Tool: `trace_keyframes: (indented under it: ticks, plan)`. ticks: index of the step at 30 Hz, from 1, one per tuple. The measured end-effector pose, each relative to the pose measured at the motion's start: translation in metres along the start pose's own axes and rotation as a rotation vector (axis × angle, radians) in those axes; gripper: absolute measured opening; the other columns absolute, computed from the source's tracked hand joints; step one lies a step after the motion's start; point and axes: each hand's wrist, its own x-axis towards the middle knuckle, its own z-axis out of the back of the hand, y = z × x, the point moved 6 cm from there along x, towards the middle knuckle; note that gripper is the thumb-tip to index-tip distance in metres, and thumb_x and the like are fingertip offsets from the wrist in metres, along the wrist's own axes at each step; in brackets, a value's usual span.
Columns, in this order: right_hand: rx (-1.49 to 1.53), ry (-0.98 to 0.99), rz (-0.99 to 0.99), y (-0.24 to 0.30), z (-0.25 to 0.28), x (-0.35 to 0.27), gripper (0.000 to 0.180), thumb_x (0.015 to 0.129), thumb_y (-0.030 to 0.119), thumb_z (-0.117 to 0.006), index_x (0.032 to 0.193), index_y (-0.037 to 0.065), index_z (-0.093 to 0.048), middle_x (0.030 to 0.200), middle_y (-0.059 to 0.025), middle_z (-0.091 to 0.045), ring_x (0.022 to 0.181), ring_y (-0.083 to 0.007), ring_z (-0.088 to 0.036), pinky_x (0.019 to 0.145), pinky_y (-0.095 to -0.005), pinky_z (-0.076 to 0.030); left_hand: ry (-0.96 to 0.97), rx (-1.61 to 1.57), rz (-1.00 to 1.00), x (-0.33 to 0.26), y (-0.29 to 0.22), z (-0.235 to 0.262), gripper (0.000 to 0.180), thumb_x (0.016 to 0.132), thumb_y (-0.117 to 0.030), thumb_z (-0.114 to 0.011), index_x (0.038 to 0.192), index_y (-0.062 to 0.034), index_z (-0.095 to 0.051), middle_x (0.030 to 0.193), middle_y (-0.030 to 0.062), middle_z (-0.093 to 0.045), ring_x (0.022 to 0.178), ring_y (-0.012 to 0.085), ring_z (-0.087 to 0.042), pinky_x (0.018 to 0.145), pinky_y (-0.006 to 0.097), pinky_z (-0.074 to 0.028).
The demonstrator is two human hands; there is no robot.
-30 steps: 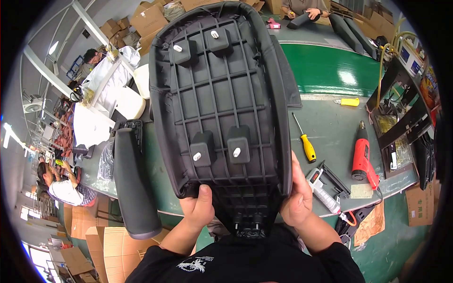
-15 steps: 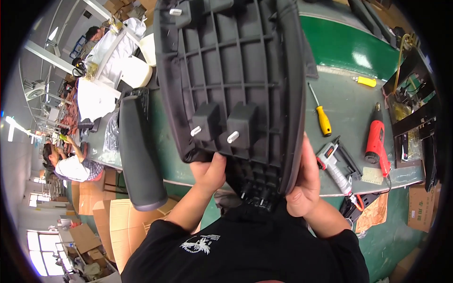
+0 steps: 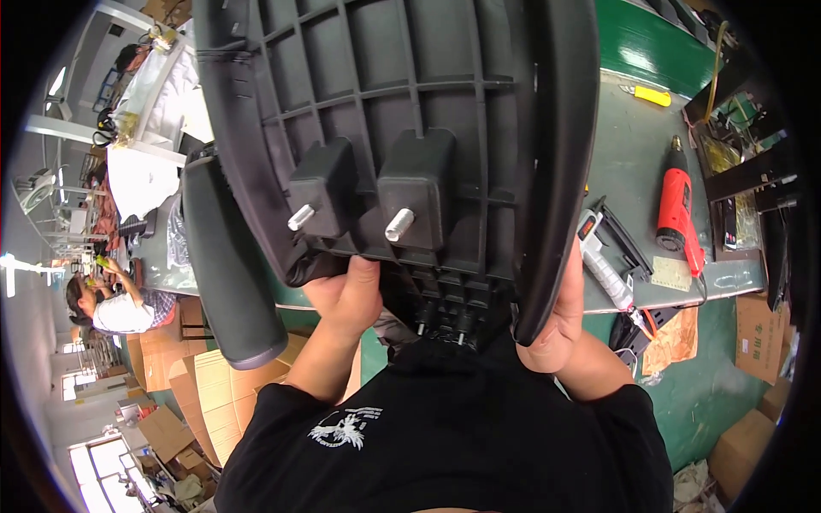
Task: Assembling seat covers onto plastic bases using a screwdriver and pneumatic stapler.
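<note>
Both my hands hold up a large black padded seat panel (image 3: 376, 94) with its ribbed plastic back toward me. Two box-shaped bosses near its lower end each carry a silver bolt (image 3: 399, 225). My left hand (image 3: 349, 295) is closed on the lower left corner, thumb against the plastic and fingers hidden beneath. At the lower right edge, my right hand (image 3: 558, 321) grips the padded side, most of its fingers behind it. The panel's narrow lower end, with more small bolts, comes close to my shirt. Its top runs out of view.
A long black padded piece (image 3: 231, 265) juts over the table's left edge. On the green table (image 3: 629, 162) to the right lie a red heat gun (image 3: 676, 201), a grey glue gun (image 3: 607, 265) and a yellow-handled cutter (image 3: 652, 95). Cardboard boxes (image 3: 761, 333) stand on the floor. Another person (image 3: 120, 309) sits far left.
The seat panel has come closer to me and looks larger, its right side tilted outward. It now covers nearly all of the yellow screwdriver. Both hands keep their grip.
</note>
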Motion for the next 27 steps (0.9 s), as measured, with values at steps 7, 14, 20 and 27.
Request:
trace_keyframes:
  ticks: [7, 14, 20, 27]
  plan:
    - [0.058, 0.034, 0.021, -0.004, 0.011, -0.007, 0.086, 0.11, 0.044, -0.057, 0.174, 0.003, -0.016, 0.178, -0.0332, -0.004, 0.167, -0.0465, -0.005, 0.132, -0.0579, -0.008, 0.016, 0.131, -0.065, 0.011, -0.009, -0.01, 0.047, 0.107, -0.014, -0.069, 0.146, 0.0073, -0.055, 0.144, 0.0145, -0.065, 0.129, 0.024, -0.064, 0.116, 0.038, -0.045]
    - [0.115, -0.227, -0.304, 0.002, 0.04, -0.04, 0.081, 0.113, 0.03, -0.055, 0.171, -0.006, -0.012, 0.176, -0.0238, -0.027, 0.161, -0.0316, -0.032, 0.129, -0.0435, -0.026, 0.141, 0.356, -0.003, 0.023, -0.032, -0.006, 0.039, 0.088, 0.003, -0.086, 0.125, 0.0062, -0.072, 0.124, 0.0116, -0.075, 0.111, 0.0224, -0.072, 0.105, 0.038, -0.055]
    - [0.008, -0.422, -0.445, -0.005, 0.076, -0.064, 0.056, 0.112, 0.019, -0.054, 0.159, -0.008, -0.042, 0.158, -0.0201, -0.054, 0.145, -0.0303, -0.053, 0.123, -0.0429, -0.038, 0.483, 0.725, -0.114, 0.051, -0.041, -0.035, 0.07, 0.085, 0.001, -0.085, 0.151, -0.0029, -0.061, 0.142, 0.022, -0.07, 0.124, 0.0358, -0.073, 0.098, 0.037, -0.06]
    - [-0.184, -0.373, -0.624, 0.01, 0.081, -0.093, 0.076, 0.103, 0.038, -0.073, 0.152, -0.013, -0.045, 0.154, -0.0215, -0.056, 0.139, -0.0294, -0.059, 0.118, -0.0424, -0.044, 0.592, 0.65, 0.23, 0.036, -0.029, -0.02, 0.093, 0.075, -0.01, -0.098, 0.155, 0.0072, -0.053, 0.147, 0.0196, -0.069, 0.132, 0.0249, -0.068, 0.111, 0.033, -0.05]
